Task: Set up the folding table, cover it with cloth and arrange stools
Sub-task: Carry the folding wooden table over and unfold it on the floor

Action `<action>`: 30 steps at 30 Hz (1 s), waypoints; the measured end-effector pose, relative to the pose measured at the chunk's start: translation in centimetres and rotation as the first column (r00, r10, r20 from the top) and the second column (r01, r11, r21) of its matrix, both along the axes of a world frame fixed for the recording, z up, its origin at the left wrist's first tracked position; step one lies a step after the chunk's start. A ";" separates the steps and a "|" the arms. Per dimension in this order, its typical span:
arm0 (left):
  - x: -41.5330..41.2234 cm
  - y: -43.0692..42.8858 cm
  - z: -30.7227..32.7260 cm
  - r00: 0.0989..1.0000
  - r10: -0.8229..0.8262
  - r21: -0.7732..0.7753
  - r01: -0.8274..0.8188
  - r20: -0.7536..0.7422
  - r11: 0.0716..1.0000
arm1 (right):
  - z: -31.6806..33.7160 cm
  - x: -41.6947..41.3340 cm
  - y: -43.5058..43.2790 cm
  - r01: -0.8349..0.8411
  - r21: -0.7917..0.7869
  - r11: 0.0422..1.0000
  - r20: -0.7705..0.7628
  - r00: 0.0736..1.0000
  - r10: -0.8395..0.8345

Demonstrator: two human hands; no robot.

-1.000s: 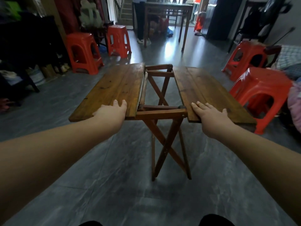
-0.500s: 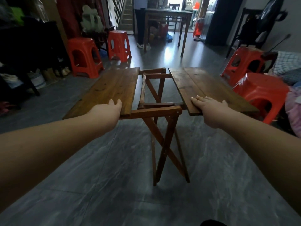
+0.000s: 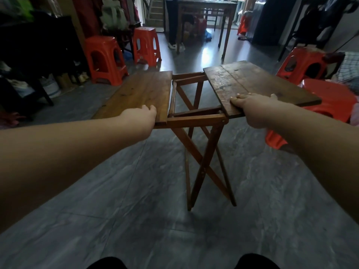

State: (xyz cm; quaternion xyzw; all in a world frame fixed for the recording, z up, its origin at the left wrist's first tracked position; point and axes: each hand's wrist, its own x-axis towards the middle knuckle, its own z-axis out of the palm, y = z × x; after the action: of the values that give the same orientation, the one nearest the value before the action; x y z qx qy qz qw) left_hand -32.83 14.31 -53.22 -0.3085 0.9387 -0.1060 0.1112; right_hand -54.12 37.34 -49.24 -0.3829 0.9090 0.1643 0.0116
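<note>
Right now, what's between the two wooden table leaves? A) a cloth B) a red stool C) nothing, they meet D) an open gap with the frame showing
D: the left leaf and right leaf stand apart, and the frame shows bare in the gap between them.

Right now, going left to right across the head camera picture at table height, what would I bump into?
Left red stool → left hand, gripping the left leaf → bare wooden frame → right hand, gripping the right leaf → nearest red stool on the right.
</note>
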 end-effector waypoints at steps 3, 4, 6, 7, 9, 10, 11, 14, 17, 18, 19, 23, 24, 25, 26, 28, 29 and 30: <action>-0.7 0.4 0.5 0.999 -0.032 -0.015 0.032 -0.001 0.999 | 0.1 0.0 0.2 0.017 0.003 1.000 -0.012 1.000 -0.017; -1.0 0.6 0.6 0.999 -0.044 -0.025 0.044 0.004 0.999 | 0.2 0.0 0.3 0.019 0.002 1.000 -0.019 1.000 -0.019; -1.6 1.2 0.7 0.997 -0.073 -0.043 0.074 0.012 0.996 | 0.4 -0.1 0.6 0.022 0.013 1.000 -0.032 0.999 -0.021; -2.0 1.6 0.8 0.996 -0.090 -0.050 0.090 0.014 0.995 | 0.5 -0.1 0.7 0.026 0.017 1.000 -0.035 0.999 -0.026; -2.6 2.6 0.5 0.994 -0.110 -0.055 0.111 0.021 0.992 | 0.4 0.0 1.0 0.034 0.013 0.999 -0.028 0.999 -0.034; -2.9 3.1 0.1 0.994 -0.111 -0.052 0.112 0.023 0.992 | 0.1 0.1 1.2 0.041 0.004 0.999 -0.019 0.999 -0.041; -3.1 3.5 -0.4 0.994 -0.108 -0.043 0.109 0.022 0.993 | -0.2 0.3 1.5 0.050 -0.006 0.999 -0.010 0.999 -0.050; -3.8 4.3 -1.8 0.995 -0.098 -0.019 0.098 0.013 0.995 | -1.9 0.6 2.3 0.080 -0.037 0.996 0.016 0.997 -0.079; -4.2 4.7 -2.3 0.994 -0.106 -0.030 0.106 -0.002 0.994 | -3.6 1.0 3.1 0.116 -0.066 0.991 0.044 0.993 -0.113; -4.4 4.9 -2.3 0.993 -0.118 -0.045 0.118 0.003 0.992 | -4.0 1.2 3.3 0.132 -0.071 0.989 0.046 0.991 -0.129; -4.6 5.2 -2.4 0.991 -0.133 -0.054 0.134 0.016 0.989 | -4.3 1.4 3.5 0.146 -0.071 0.987 0.049 0.989 -0.142; -4.8 6.7 -3.0 0.979 -0.186 -0.061 0.191 0.083 0.980 | -5.5 2.7 4.6 0.190 -0.068 0.979 0.069 0.980 -0.186; -4.8 7.1 -3.1 0.975 -0.204 -0.060 0.210 0.087 0.976 | -5.8 2.9 4.9 0.202 -0.068 0.977 0.077 0.977 -0.196; -4.8 7.4 -3.1 0.971 -0.220 -0.063 0.226 0.093 0.972 | -6.1 3.2 5.2 0.212 -0.072 0.975 0.089 0.975 -0.206; -4.8 7.7 -3.2 0.969 -0.228 -0.066 0.235 0.100 0.970 | -6.4 3.3 5.5 0.222 -0.081 0.972 0.102 0.972 -0.213; -4.8 8.3 -3.4 0.969 -0.220 -0.066 0.228 0.112 0.971 | -7.2 3.5 6.1 0.241 -0.108 0.964 0.129 0.965 -0.227; -4.8 8.5 -3.6 0.969 -0.217 -0.068 0.226 0.119 0.972 | -7.7 3.7 6.4 0.254 -0.119 0.960 0.142 0.961 -0.236; -4.8 8.7 -3.8 0.968 -0.217 -0.072 0.227 0.127 0.971 | -8.3 3.8 6.7 0.268 -0.128 0.955 0.156 0.956 -0.247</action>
State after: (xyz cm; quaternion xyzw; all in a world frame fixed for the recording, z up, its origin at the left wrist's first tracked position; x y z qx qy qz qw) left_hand -37.66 22.99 -57.01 -0.1992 0.9537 -0.1761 0.1405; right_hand -50.30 44.04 -57.51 -0.2711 0.9579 0.0666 0.0674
